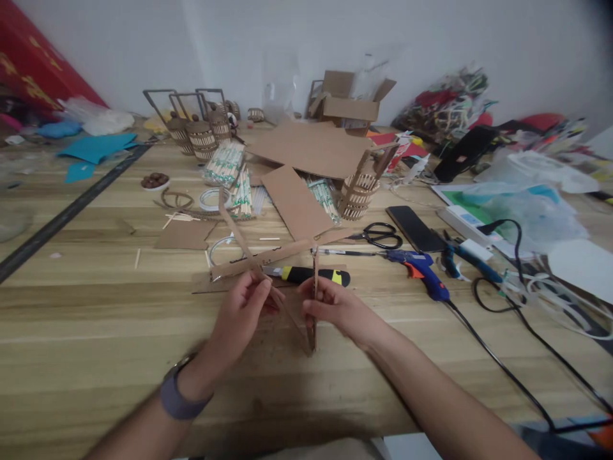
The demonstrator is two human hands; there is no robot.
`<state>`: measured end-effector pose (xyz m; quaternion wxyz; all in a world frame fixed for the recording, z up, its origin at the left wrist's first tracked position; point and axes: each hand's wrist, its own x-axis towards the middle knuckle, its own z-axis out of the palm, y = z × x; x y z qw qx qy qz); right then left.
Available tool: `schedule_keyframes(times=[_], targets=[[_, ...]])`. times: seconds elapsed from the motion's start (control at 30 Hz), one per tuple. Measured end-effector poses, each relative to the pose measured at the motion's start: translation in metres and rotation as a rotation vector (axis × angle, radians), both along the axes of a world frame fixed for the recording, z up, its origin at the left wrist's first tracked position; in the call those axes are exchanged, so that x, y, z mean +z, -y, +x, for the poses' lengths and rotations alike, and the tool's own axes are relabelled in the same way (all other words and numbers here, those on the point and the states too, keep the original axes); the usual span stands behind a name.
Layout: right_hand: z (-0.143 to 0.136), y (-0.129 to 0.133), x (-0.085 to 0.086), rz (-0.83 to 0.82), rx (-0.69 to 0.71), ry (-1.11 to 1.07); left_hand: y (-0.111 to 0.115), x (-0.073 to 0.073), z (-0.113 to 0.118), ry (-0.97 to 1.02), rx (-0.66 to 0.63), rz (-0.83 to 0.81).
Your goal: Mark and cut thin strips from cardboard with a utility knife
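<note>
A narrow brown cardboard strip (238, 233) slants up to the left, pinched between the thumb and fingers of my left hand (239, 313). My right hand (338, 310) grips an upright length of the strip, seen nearly edge-on. Both lengths meet low down in a V; whether they are one folded piece I cannot tell. Just beyond my fingers lies a black and yellow utility knife (306, 275). Behind it rests another cardboard strip with printed marks (282, 252). Black-handled scissors (383, 236) and a blue hot glue gun (421, 268) lie to the right.
Cardboard sheets (299, 204) and bundled wooden sticks (225, 163) fill the centre back. Small slatted wooden buckets (201, 137) stand at the back left, another bucket (359, 191) nearer. A phone (414, 228), pliers (472, 257) and black cables (498, 364) occupy the right.
</note>
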<state>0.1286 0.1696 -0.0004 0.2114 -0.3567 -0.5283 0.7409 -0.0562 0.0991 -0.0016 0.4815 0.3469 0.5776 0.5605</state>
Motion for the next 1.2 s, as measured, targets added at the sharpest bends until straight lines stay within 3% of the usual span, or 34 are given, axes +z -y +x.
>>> schedule_keyframes(times=[0.23, 0.43, 0.6, 0.7, 0.8, 0.9, 1.03, 1.1, 1.2], targets=[[0.004, 0.007, 0.001, 0.019, 0.19, 0.075, 0.007, 0.008, 0.002, -0.06, -0.033, 0.067], [0.004, 0.012, 0.004, -0.03, 0.364, 0.037, 0.006, 0.027, 0.004, -0.145, -0.078, 0.077], [0.003, 0.014, 0.004, 0.083, 0.389, 0.027, -0.01, 0.048, 0.001, -0.178, -0.045, 0.093], [0.004, 0.014, 0.001, 0.072, 0.351, -0.015, -0.024, 0.056, 0.0, -0.158, -0.097, 0.098], [0.007, 0.012, -0.001, 0.103, 0.219, -0.046, -0.039, 0.06, -0.002, -0.059, -0.17, 0.126], [0.009, 0.006, -0.001, 0.173, -0.068, -0.054, -0.055, 0.056, -0.004, 0.149, -0.181, 0.091], [0.012, -0.01, -0.002, 0.047, -0.41, -0.125, -0.069, 0.037, -0.005, 0.43, -0.064, -0.246], [0.014, -0.018, -0.004, -0.016, -0.512, -0.118, -0.07, 0.027, -0.005, 0.5, -0.045, -0.417], [0.018, -0.027, -0.006, -0.022, -0.581, -0.035, -0.064, 0.019, -0.005, 0.528, -0.071, -0.475]])
